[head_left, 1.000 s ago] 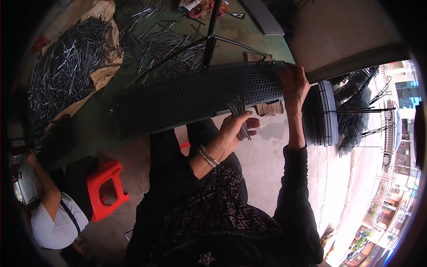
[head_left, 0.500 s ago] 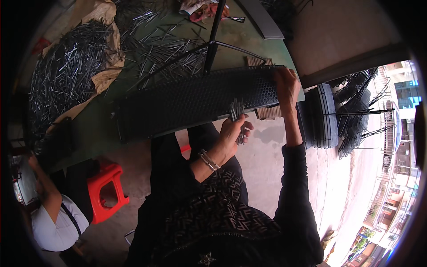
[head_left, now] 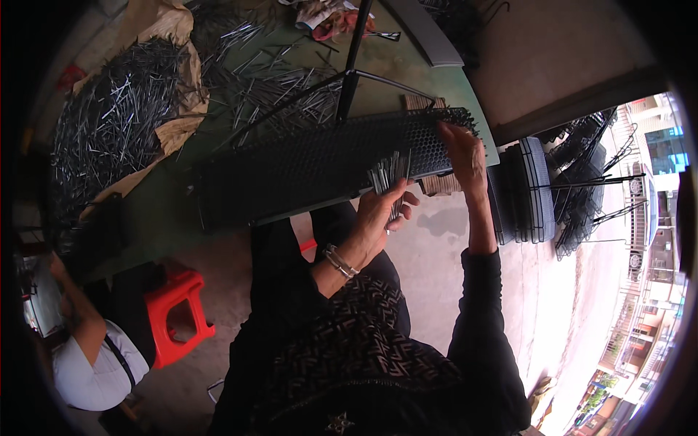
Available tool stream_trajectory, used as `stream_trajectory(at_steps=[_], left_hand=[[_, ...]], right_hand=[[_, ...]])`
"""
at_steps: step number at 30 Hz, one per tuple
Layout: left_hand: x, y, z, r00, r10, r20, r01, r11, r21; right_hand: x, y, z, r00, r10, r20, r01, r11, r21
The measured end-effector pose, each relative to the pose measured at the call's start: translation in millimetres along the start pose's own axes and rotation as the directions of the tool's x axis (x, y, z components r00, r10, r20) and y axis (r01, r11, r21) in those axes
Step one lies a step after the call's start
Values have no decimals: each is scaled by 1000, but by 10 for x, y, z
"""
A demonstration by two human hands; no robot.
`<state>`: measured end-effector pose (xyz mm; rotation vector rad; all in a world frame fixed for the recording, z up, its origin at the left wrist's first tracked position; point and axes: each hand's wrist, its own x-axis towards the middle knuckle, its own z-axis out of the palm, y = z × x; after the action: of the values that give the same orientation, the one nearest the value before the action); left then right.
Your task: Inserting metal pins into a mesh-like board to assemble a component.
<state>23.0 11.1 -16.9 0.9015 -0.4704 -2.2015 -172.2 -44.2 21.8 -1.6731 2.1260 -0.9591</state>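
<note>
My left hand [head_left: 379,212] is closed around a bunch of thin metal rods [head_left: 392,174], which fan out above its thumb. It is at the near edge of a long black panel [head_left: 305,156] pierced with rows of small holes. My right hand [head_left: 465,158] is over the panel's right end, its fingertips drawn together and pointing down at the holes. Whatever those fingertips hold, if anything, is too small or hidden to make out. Dark bits stick up along the panel's far right corner.
A brown paper sack [head_left: 190,109] spills a heap of dark rods [head_left: 109,109] on the green table [head_left: 163,218]. A black metal frame [head_left: 350,71] stands behind the panel. A red stool [head_left: 178,312] and a person in a white shirt [head_left: 94,363] are at left. Wire racks [head_left: 534,189] are at right.
My right hand has come off the panel's far right corner and moved slightly left and nearer. The rods in my left hand are spread wider.
</note>
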Motion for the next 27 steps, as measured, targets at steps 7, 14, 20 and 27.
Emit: stream_trajectory(at_steps=[7, 14, 20, 27], left_hand=[[-31, 34, 55, 997, 21, 79, -30, 993, 116], [-40, 17, 6, 999, -6, 53, 0, 994, 114], [-43, 48, 56, 999, -18, 36, 12, 988, 157], [-35, -1, 88, 999, 41, -7, -39, 984, 173]], right_hand=[[-377, -102, -53, 829, -6, 559, -297, 843, 449], [-402, -113, -76, 827, -40, 561, -236, 881, 410], [-431, -115, -90, 840, -4, 543, -281, 853, 440], [-463, -91, -146, 849, 77, 524, -347, 828, 440]])
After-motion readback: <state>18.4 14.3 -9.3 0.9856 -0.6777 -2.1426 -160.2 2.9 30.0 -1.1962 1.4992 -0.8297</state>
